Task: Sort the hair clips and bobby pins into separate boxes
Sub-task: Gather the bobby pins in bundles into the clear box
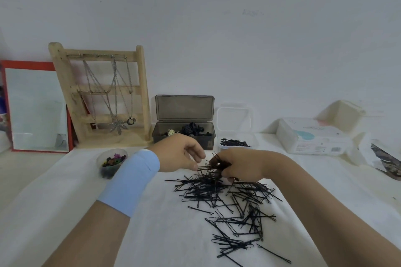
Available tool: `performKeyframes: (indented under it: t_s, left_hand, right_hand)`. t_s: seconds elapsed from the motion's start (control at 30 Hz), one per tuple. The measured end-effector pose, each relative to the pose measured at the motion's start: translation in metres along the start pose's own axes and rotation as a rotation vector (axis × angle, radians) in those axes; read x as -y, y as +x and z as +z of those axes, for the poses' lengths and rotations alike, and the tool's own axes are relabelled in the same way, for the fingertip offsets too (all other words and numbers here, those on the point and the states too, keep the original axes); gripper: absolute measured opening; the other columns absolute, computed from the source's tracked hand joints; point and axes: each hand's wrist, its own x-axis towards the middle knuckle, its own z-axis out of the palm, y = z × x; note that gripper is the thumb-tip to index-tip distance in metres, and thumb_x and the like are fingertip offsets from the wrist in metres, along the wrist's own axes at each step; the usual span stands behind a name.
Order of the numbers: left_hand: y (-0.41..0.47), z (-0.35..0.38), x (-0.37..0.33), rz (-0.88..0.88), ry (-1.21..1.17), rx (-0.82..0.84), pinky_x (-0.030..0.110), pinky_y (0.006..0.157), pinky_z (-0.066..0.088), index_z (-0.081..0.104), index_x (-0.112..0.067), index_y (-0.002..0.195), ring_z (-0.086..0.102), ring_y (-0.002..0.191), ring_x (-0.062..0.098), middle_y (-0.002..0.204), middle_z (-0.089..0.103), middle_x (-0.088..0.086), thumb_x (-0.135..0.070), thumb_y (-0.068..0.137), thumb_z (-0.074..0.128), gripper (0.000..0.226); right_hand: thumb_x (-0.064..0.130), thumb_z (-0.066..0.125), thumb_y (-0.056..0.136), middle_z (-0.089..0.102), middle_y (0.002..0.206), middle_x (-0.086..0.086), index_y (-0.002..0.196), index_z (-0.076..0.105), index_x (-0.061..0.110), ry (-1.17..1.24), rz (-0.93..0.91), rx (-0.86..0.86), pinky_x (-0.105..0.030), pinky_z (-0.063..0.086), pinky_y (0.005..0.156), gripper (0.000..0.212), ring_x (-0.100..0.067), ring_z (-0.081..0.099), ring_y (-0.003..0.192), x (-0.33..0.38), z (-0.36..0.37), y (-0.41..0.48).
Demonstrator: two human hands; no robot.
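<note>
Towards the far left of the worktop (65,212), a small clear cup (111,163) of coloured mini clips is seen. Just right of it, the left hand (180,154) is held with fingers bent over the far end of the pile; whether a pin is pinched cannot be told. At the far edge behind it, an open grey box (160,136) is already filled with black hair clips (193,129). A bunch of bobby pins (213,166) is clamped in the right hand (240,168). Behind that, at the far edge, some pins (234,142) are already laid in an open white box (221,148). A large loose pile of bobby pins (230,199) is spread from the middle towards the near right edge. The clips are judged sorted; most pins are judged left to move.
</note>
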Motion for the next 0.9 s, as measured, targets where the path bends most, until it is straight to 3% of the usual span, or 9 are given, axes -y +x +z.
performKeyframes:
  t_s: [0.1,0.17,0.27,0.33,0.5,0.6,0.73,0.9]
  left_hand:
    - [-0.005,-0.01,0.006,-0.05,-0.006,0.068,0.014,0.067,0.05,0.07,-0.023,0.102,0.066,0.072,-0.001,0.092,0.073,-0.009,-0.006,0.083,0.076,0.026]
    - [-0.007,-0.013,0.008,-0.105,0.042,0.128,0.015,0.069,0.051,0.066,-0.026,0.11,0.066,0.078,0.001,0.099,0.071,-0.012,-0.012,0.085,0.075,0.03]
    - [-0.007,-0.01,0.005,-0.137,0.048,0.195,0.026,0.095,0.05,0.054,-0.035,0.13,0.064,0.103,0.001,0.116,0.066,-0.022,-0.033,0.087,0.073,0.047]
    - [-0.004,-0.004,0.002,-0.111,-0.066,0.18,0.03,0.106,0.043,0.053,-0.033,0.132,0.064,0.108,0.001,0.113,0.07,-0.02,-0.038,0.087,0.073,0.05]
    - [-0.002,0.002,-0.004,-0.08,-0.337,0.047,0.026,0.078,0.055,0.053,-0.02,0.128,0.074,0.086,0.016,0.094,0.078,0.0,-0.022,0.091,0.07,0.041]
    - [-0.005,-0.005,-0.004,-0.117,-0.431,0.014,0.029,0.075,0.058,0.056,-0.02,0.12,0.073,0.08,0.017,0.093,0.078,0.002,-0.015,0.091,0.069,0.032]
    - [-0.005,-0.01,-0.001,-0.166,-0.284,-0.081,0.025,0.065,0.056,0.065,-0.017,0.106,0.07,0.071,0.01,0.086,0.078,-0.003,-0.021,0.091,0.069,0.015]
    - [-0.003,-0.011,-0.003,-0.175,-0.184,-0.055,0.024,0.062,0.054,0.07,-0.014,0.096,0.071,0.069,0.011,0.082,0.077,-0.005,-0.026,0.091,0.069,0.013]
  right_hand:
    - [0.01,0.048,0.096,0.072,0.096,0.002,0.125,0.054,0.024,0.099,0.009,-0.001,-0.021,0.049,0.062,0.033,-0.012,0.06,0.077,0.0,-0.007,-0.001]
    - [0.005,0.045,0.098,0.069,0.088,0.008,0.132,0.05,0.024,0.181,-0.002,-0.008,-0.015,0.043,0.06,0.039,-0.01,0.057,0.073,0.001,-0.01,0.0]
    - [0.001,0.044,0.097,0.066,0.08,0.002,0.128,0.054,0.015,0.348,-0.073,0.003,-0.032,0.046,0.075,0.035,-0.015,0.056,0.074,0.003,-0.01,0.003]
    - [0.0,0.043,0.096,0.064,0.08,-0.006,0.129,0.055,0.012,0.45,-0.131,-0.007,-0.039,0.047,0.077,0.037,-0.023,0.056,0.078,0.004,-0.008,0.006]
    - [-0.011,0.033,0.096,0.056,0.083,-0.01,0.131,0.053,0.006,0.646,-0.187,-0.032,-0.028,0.048,0.064,0.045,-0.025,0.056,0.072,0.008,-0.008,0.015]
    - [-0.011,0.031,0.094,0.052,0.079,-0.006,0.127,0.057,0.006,0.768,-0.113,-0.072,-0.027,0.043,0.061,0.045,-0.018,0.052,0.064,0.007,-0.007,0.022]
    - [-0.007,0.032,0.094,0.047,0.074,-0.006,0.119,0.066,0.008,0.974,-0.117,-0.043,-0.03,0.04,0.06,0.044,-0.02,0.044,0.06,0.007,-0.004,0.023]
    - [0.007,0.038,0.104,0.044,0.073,-0.002,0.126,0.059,0.005,1.06,-0.154,0.022,-0.033,0.038,0.066,0.03,-0.018,0.042,0.062,0.003,0.003,0.02]
